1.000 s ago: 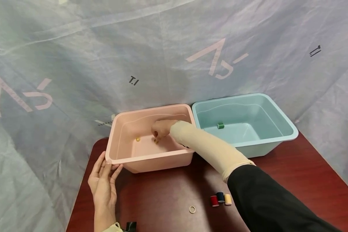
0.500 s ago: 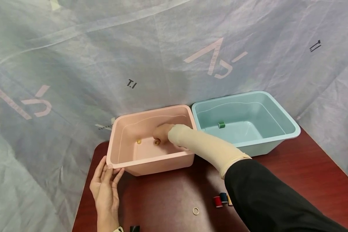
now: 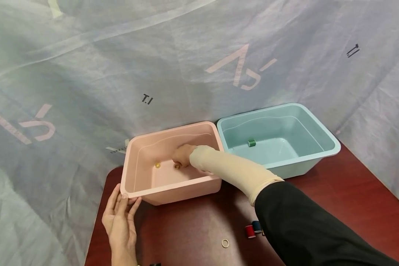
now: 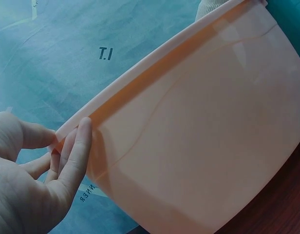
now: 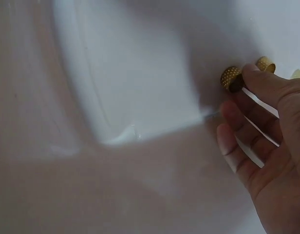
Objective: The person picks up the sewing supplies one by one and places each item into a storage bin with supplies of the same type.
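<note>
My left hand (image 3: pixel 120 225) grips the near left corner of a pink plastic basin (image 3: pixel 183 191). In the left wrist view its thumb and fingers (image 4: pixel 81 151) pinch the rim. The right hand (image 3: pixel 183 153) reaches down into this basin, its forearm crossing over the near right part of the rim. Between its thumb and forefinger it pinches a dimpled brass thimble (image 5: pixel 232 78), low over the basin floor. A second thimble (image 5: pixel 266 64) sits just behind the thumb. Another small gold thimble (image 3: pixel 157 165) lies on the floor of the basin, to the left of the hand.
A light blue basin (image 3: pixel 322 155) stands against the pink one, with a green thread spool (image 3: pixel 251 143) inside. On the red-brown table are a red spool (image 3: pixel 250 231), a dark blue spool (image 3: pixel 256 226) and a pale ring (image 3: pixel 225 243). A grey sheet (image 3: pixel 173 66) hangs behind.
The head view has shifted slightly. My right hand stays in the pink basin with small finger movements, and the left hand keeps its hold on the rim. The sleeve now hides most of the yellow spool.
</note>
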